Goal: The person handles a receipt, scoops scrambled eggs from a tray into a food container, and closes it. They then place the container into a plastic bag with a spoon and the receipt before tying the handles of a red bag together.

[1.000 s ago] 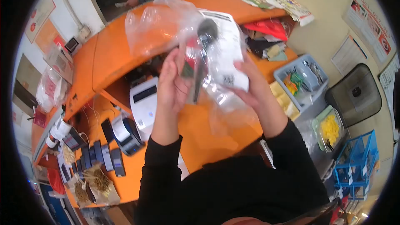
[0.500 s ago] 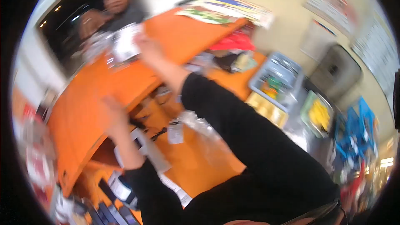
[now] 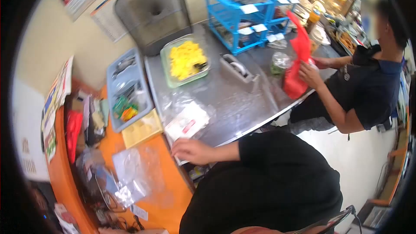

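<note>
White packet with red print (image 3: 189, 121) is lying just left of the middle of the frame, on the near end of the metal counter (image 3: 242, 110), with crumpled clear plastic around it; our right hand (image 3: 190, 151) is showing just below the packet, its fingers loosely bent and partly spread, and we are seeing nothing gripped in it; we are not managing to tell whether the fingertips are touching the packet; our left hand (image 3: 130, 230) is showing only as a strip of skin along the lower-left edge, so we are unable to tell how far it is opening or what it is holding; clear plastic bags (image 3: 130, 173) are lying on the orange desk (image 3: 175, 199) at lower left; above them a yellow box (image 3: 143, 129) is sitting beside the blue-grey tray (image 3: 134, 122); toward the upper middle, a container (image 3: 188, 81) is holding yellow pieces, and a tape dispenser (image 3: 236, 71) is standing to its right; blue racks (image 3: 237, 45) are standing higher up; at right a co-worker (image 3: 368, 91) is holding a red bag (image 3: 296, 84).
</note>
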Action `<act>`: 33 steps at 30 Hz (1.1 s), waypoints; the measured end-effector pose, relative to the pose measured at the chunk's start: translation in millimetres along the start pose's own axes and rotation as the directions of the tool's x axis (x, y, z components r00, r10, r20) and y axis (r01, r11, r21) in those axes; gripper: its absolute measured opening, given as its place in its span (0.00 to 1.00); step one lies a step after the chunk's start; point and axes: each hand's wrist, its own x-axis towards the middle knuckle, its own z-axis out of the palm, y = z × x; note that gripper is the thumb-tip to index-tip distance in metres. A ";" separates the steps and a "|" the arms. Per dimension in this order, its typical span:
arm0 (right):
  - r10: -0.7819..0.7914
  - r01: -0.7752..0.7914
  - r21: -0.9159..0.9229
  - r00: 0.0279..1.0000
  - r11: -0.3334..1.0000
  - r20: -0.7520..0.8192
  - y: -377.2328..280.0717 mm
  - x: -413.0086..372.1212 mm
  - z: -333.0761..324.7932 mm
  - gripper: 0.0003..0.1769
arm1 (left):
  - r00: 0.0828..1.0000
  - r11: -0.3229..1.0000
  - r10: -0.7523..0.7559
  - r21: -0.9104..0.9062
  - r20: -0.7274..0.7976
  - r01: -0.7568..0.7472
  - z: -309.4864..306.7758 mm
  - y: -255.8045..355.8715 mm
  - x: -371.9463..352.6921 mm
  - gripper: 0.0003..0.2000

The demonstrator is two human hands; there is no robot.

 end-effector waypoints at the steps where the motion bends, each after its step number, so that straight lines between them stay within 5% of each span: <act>1: -0.019 0.013 -0.051 0.992 0.999 -0.122 7.3 -13.5 -38.5 0.05 | 0.992 0.984 -0.079 -0.154 0.096 0.093 25.2 18.1 -21.4 0.23; 3: -0.019 -0.040 -0.191 0.953 0.981 -0.301 -7.3 -37.8 -120.0 0.05 | 0.930 0.865 -0.184 -0.397 0.319 0.307 72.5 49.1 -60.0 0.17; 8: -0.202 -0.071 -0.421 0.797 0.904 -0.569 -58.8 -91.5 -290.7 0.05 | 0.943 0.682 0.147 -0.721 0.299 0.122 126.1 283.1 -167.0 0.12; 11: -0.335 -0.125 -0.586 0.717 0.800 -0.611 -73.8 -120.4 -368.2 0.05 | 0.831 0.607 0.316 -0.770 0.458 0.193 142.1 366.1 -243.0 0.11; 15: -0.277 -0.206 -0.455 0.561 0.866 -0.780 -77.0 -158.0 -432.5 0.06 | 0.632 0.398 0.488 -0.798 0.602 0.453 123.7 471.4 -295.3 0.12; 17: -0.290 -0.259 -0.465 0.507 0.847 -0.811 -81.2 -172.5 -458.9 0.08 | 0.565 0.427 0.533 -0.777 0.630 0.463 113.2 498.3 -306.1 0.12; 21: -0.013 -0.205 -0.037 0.117 0.978 -0.993 -104.5 -180.0 -491.2 0.09 | 0.446 0.411 0.650 -0.779 0.615 0.474 100.2 530.2 -319.7 0.13; 22: -0.127 -0.341 -0.188 0.192 0.921 -0.973 -98.7 -189.7 -505.9 0.10 | 0.408 0.410 0.671 -0.769 0.619 0.491 98.7 535.2 -322.1 0.13; 25: 0.074 -0.686 -0.184 0.328 0.704 -0.942 -89.1 -214.2 -528.2 0.13 | 0.295 0.412 0.750 -0.767 0.592 0.491 96.2 553.9 -329.5 0.13; 26: 0.366 -0.713 0.108 0.218 0.692 -0.904 -89.9 -215.2 -528.8 0.15 | 0.249 0.419 0.767 -0.756 0.591 0.503 93.8 562.2 -333.0 0.13; 30: 0.138 -0.744 -0.306 0.469 0.594 -0.872 -32.4 -249.4 -548.1 0.19 | 0.069 0.435 0.831 -0.721 0.552 0.539 82.4 589.1 -344.1 0.13; 33: 0.078 -0.654 -0.325 0.508 0.683 -0.858 -26.9 -246.4 -539.9 0.20 | -0.131 0.559 0.799 -0.643 0.587 0.523 73.3 609.4 -362.8 0.20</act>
